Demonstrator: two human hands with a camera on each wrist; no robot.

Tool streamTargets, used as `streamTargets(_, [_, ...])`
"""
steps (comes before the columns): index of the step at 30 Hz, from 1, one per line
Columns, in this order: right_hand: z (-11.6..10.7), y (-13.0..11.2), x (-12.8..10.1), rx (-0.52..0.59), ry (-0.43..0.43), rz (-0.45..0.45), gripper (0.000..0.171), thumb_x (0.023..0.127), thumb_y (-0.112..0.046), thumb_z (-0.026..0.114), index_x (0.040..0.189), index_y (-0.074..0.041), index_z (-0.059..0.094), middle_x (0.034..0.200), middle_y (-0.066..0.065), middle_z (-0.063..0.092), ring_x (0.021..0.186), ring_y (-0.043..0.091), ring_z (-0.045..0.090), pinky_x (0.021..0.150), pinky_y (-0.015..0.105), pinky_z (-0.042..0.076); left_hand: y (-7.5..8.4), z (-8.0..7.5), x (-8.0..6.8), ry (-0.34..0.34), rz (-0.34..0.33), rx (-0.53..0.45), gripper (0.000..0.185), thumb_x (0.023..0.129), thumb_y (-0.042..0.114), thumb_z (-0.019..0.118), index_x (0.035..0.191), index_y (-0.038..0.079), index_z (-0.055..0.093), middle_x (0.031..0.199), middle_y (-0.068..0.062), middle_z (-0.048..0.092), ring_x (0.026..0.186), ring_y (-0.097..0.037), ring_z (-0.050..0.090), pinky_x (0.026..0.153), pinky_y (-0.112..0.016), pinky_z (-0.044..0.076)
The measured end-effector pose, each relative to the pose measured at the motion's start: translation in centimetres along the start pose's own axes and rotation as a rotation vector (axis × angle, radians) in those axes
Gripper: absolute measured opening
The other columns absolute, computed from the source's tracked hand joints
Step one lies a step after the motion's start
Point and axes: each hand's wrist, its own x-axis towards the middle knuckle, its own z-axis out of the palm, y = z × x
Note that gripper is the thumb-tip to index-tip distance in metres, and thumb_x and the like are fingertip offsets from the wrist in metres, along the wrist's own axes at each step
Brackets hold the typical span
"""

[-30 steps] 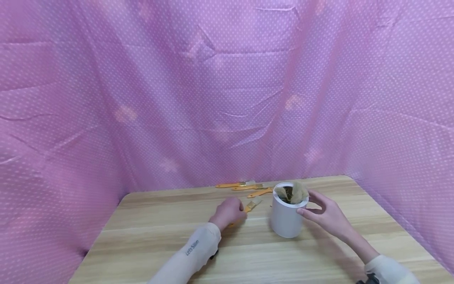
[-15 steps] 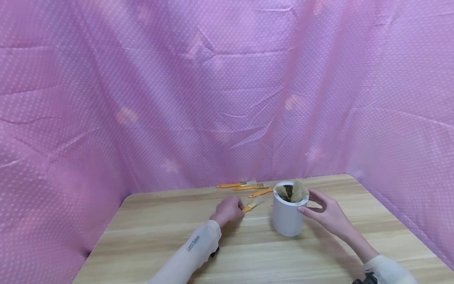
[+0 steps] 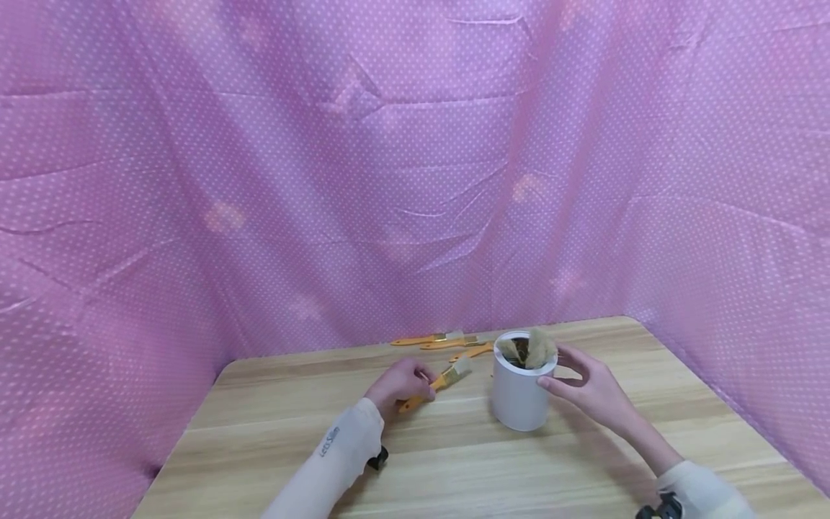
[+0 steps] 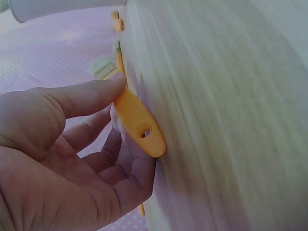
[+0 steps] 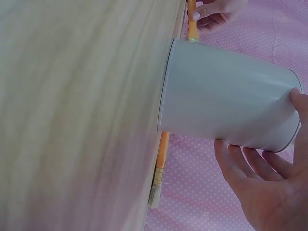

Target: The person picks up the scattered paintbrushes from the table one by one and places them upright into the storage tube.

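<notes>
Left hand (image 3: 398, 383) pinches an orange-handled brush (image 3: 445, 379), thumb against fingertips, lower centre of the head frame, bristle end toward upper right. Right hand (image 3: 596, 393) grips the white cup (image 3: 521, 400) near its rim, lower right of centre; bristle tufts (image 3: 540, 349) stick out of its mouth. Loose brushes (image 3: 442, 345) lie up and left of it. Risks: narrow pinch could let the brush swivel; uneven squeeze that high could tip the cup.

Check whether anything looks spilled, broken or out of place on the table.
Nothing looks spilled or broken. The cup stands upright; the left hand holds one brush. The loose brushes at the back look slightly untidy, lying at differing angles.
</notes>
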Motion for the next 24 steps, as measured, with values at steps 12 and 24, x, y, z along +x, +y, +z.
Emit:
streamTargets(12, [0.0,-0.1,0.2,0.026,-0.005,0.014,0.069,0.090,-0.017,0.081,0.147,0.001,0.047,0.140,0.020,0.055,0.125,0.039,0.055,0.088,0.033,0.056,2.0,-0.8,-0.3,-0.049,0.119,-0.006,0.029,0.089,-0.004,0.059,0.117,0.002,0.065,0.107,-0.013,0.065,0.087,-0.021,0.059,0.071,-0.034,0.052])
streamTargets(24, [0.2,-0.1,0.4,0.035,-0.002,0.035,0.071,0.089,-0.016,0.082,0.147,0.003,0.046,0.140,0.021,0.054,0.125,0.039,0.054,0.089,0.034,0.056,7.0,0.4,-1.0,0.010,0.312,-0.171,0.024,0.092,0.008,0.076,0.114,0.006,0.067,0.110,-0.009,0.065,0.099,-0.025,0.066,0.082,-0.037,0.059])
